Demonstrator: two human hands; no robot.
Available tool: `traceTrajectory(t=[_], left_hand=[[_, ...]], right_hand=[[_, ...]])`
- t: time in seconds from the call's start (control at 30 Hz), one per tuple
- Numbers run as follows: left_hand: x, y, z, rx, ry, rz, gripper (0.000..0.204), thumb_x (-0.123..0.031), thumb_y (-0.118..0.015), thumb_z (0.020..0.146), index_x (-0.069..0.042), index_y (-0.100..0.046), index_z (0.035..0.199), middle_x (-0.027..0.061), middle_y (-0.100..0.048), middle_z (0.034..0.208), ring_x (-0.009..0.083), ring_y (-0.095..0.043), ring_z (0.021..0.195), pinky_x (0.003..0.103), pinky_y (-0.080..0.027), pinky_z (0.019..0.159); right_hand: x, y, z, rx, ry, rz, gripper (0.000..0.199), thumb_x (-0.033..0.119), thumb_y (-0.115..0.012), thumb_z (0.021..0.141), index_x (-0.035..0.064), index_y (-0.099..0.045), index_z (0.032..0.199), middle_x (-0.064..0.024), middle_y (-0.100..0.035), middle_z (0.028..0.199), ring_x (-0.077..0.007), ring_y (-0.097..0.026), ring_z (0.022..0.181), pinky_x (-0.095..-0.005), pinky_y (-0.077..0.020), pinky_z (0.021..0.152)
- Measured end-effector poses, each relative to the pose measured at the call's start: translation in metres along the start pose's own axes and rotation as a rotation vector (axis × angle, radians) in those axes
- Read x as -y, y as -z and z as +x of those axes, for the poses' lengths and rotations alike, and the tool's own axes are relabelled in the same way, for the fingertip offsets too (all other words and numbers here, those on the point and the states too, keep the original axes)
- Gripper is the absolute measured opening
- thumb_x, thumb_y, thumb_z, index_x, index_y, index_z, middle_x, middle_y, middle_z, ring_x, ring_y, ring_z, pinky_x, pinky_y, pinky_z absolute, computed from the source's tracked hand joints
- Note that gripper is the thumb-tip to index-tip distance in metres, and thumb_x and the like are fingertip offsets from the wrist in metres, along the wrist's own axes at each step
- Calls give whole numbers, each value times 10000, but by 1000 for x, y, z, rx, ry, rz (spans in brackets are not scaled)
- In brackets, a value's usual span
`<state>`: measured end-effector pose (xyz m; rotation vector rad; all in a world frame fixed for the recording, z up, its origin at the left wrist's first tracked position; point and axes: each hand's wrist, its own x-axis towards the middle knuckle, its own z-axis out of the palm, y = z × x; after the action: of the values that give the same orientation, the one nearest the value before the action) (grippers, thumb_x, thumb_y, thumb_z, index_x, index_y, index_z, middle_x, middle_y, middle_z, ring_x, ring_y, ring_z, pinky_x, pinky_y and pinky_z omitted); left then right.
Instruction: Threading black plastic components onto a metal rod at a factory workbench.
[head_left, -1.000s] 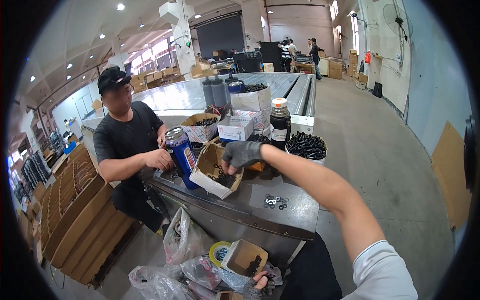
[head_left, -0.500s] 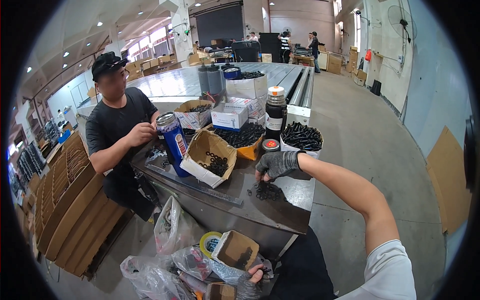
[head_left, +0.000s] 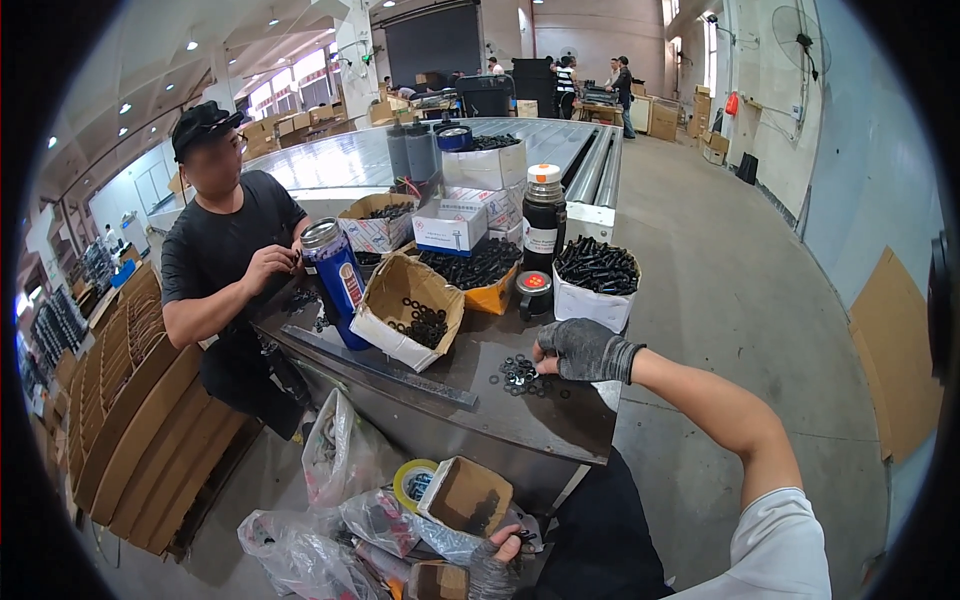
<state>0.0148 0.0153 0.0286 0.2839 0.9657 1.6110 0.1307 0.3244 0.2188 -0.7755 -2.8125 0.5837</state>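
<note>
My right hand (head_left: 592,352), in a dark grey fingerless glove, reaches over the dark tabletop (head_left: 570,425). Its fingers are bent together, their tips down in a loose pile of small black rings (head_left: 518,374). Low in the view, my left hand (head_left: 495,562), gloved too, is closed at the lower corner of a small open cardboard box (head_left: 462,478) below the table's edge. Its thumb shows; the other fingers are mostly hidden. Dark bits lie inside that box. On the table, a larger torn carton (head_left: 385,295) tilts forward with more black rings in it.
A white box of black bolt-like parts (head_left: 597,298), a black thermos (head_left: 543,225), a lidded mug (head_left: 534,292) and a blue flask (head_left: 338,285) stand on the table. A co-worker (head_left: 225,230) sits at left. Plastic bags (head_left: 300,555) and a tape roll (head_left: 412,485) lie below.
My right hand has moved right and nearer, from above the rings to their right side, fingertips now among them. The rings are bunched differently. My left hand and its box stay nearly in place.
</note>
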Motion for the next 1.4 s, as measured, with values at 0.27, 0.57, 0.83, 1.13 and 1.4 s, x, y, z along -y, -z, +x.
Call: traceTrajectory(t=[0.27,0.57,0.83,1.13,1.4], left_hand=[[-11,-1,0,-35,-8,-62,319,-209,-692,912,-34,-645,1174,34,-665,846,115,-561,570,271,-460,506],[-10,4,2,-20,-11,-88,320,-203,-664,937,-26,-627,1201,54,-659,841,129,-567,566,283,-464,483],[-18,2,-4,-30,-3,-58,237,-173,-647,926,-34,-671,1117,78,-656,806,161,-603,631,312,-498,525],[-11,26,4,34,75,-55,338,-170,-685,922,16,-630,1199,94,-686,1070,181,-649,964,307,-510,890],[-16,23,2,47,74,-40,321,-166,-676,926,12,-639,1191,93,-687,1069,175,-650,958,299,-507,887]], right_hand=[[-18,-14,2,-46,-87,72,242,210,-702,843,50,-671,1022,-101,-681,887,-231,-669,877,-352,-515,804],[-8,-8,0,-47,-38,179,219,176,-694,853,38,-652,1017,-104,-675,948,-240,-652,922,-362,-505,832],[4,-14,7,34,120,-75,217,145,-657,856,44,-652,1048,-137,-656,998,-316,-631,981,-397,-485,883],[6,-4,15,114,105,-94,187,125,-664,826,37,-653,991,-146,-640,948,-320,-629,958,-404,-491,850],[-4,-9,32,23,174,-9,228,146,-670,823,45,-683,1027,-145,-676,991,-320,-642,985,-408,-496,884]])
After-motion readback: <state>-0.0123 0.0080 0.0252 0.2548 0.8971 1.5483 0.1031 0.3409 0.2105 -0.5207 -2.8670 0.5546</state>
